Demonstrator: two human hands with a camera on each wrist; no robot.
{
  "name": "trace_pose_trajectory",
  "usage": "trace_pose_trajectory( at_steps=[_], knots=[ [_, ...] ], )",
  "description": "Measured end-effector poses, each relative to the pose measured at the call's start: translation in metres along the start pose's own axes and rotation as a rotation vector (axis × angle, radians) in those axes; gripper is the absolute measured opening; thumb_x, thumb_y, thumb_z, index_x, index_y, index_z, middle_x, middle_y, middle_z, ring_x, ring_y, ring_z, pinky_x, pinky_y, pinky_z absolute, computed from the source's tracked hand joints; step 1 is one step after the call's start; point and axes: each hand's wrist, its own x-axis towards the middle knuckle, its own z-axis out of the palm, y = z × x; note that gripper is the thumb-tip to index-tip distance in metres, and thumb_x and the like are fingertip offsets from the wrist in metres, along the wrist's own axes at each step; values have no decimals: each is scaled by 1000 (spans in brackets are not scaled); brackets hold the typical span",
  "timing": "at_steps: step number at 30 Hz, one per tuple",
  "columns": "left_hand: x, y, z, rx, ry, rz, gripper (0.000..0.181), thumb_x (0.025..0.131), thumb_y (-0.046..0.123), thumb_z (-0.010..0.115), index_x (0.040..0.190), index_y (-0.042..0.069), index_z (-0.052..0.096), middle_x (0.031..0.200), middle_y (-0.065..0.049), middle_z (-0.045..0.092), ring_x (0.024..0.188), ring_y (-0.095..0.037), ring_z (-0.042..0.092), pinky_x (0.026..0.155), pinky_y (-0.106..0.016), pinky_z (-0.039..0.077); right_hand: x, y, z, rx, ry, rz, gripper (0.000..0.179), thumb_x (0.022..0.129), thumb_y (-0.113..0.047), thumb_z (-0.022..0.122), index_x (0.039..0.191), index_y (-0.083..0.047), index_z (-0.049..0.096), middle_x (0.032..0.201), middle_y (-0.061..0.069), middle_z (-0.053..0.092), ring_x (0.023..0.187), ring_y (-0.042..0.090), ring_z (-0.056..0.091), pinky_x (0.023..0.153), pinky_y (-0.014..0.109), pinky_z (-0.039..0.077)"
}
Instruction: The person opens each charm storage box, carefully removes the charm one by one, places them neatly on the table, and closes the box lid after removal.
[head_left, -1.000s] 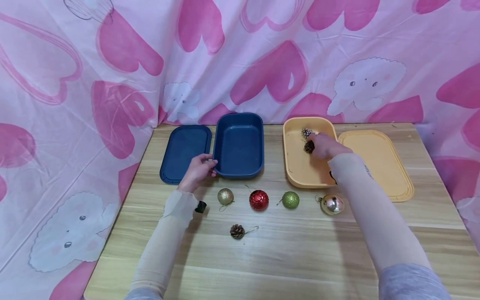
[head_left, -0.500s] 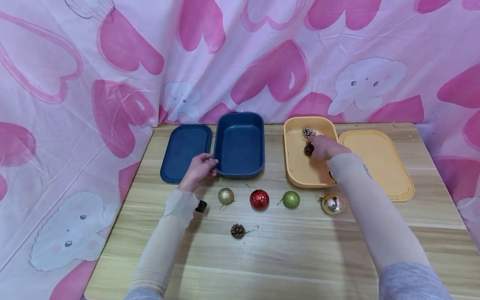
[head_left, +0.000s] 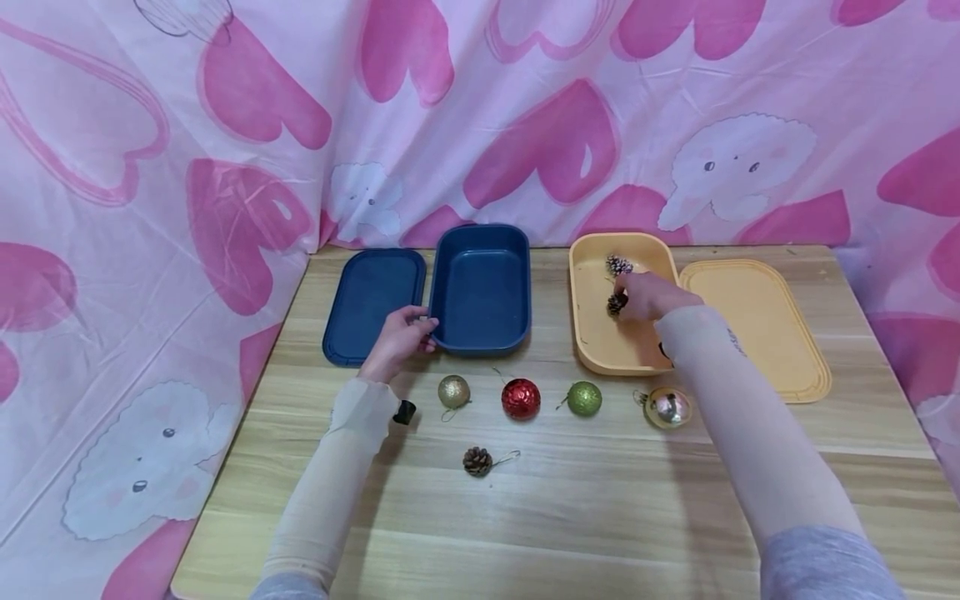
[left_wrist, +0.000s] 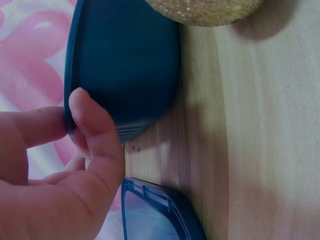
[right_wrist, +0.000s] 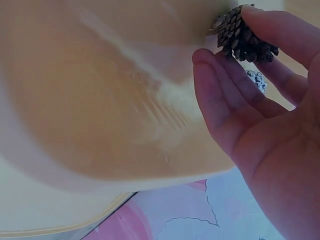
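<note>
Brown pinecone (head_left: 617, 305), at one o'clock on the wooden surface (head_left: 585, 525), is inside the yellow box (head_left: 596, 358). A person's right grip (head_left: 651, 296) holds it between thumb and fingers, drawn in narrow. From overhead, that hand covers part of the cone, and I can't tell whether the cone touches the box floor. Just beyond it, toward twelve o'clock, is a frosted pinecone (head_left: 618, 265), mostly hidden by fingers in the right wrist view.

At eleven o'clock, the left grip (head_left: 397, 340) pinches the blue box (head_left: 480, 292) at its seven o'clock corner. Up close on that side, the glittery gold ball (left_wrist: 207, 10) and the blue lid (left_wrist: 162, 202) are cut off.

Small dark lettering shows along the right sleeve (head_left: 757, 433), perhaps printed on it; I can't read it.
</note>
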Motion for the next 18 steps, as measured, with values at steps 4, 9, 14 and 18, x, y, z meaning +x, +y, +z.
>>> trace_pose_trajectory(
  at_steps=[4, 9, 14, 18],
  knots=[
    [0, 1, 1, -4, 1, -1, 43, 98, 12, 55, 138, 0, 43, 109, -19, 55, 60, -10, 57, 64, -23, 55, -3, 0, -2, -4, 6, -1, 39, 85, -17, 69, 119, 0, 57, 111, 21, 60, 96, 30, 53, 78, 41, 47],
    [0, 2, 1, -7, -1, -5, 42, 99, 13, 54, 138, 1, 43, 108, -19, 54, 60, -10, 57, 65, -24, 55, -5, 2, -4, -25, 32, -16, 34, 83, -16, 68, 112, 0, 59, 106, 20, 61, 94, 31, 54, 77, 41, 48],
    [0, 3, 1, -8, -3, -6, 44, 99, 13, 54, 139, 0, 42, 107, -18, 54, 60, -10, 57, 65, -24, 55, -9, 7, -3, -7, 80, -75, 32, 81, -16, 70, 107, 1, 59, 103, 21, 62, 94, 33, 55, 81, 45, 48],
    [-2, 3, 1, -2, -5, -15, 44, 99, 13, 54, 140, 1, 42, 111, -19, 54, 60, -11, 57, 67, -26, 56, -12, 11, -3, 54, 128, -105, 33, 80, -17, 74, 102, 2, 59, 98, 19, 62, 92, 32, 55, 84, 46, 47]
  ],
)
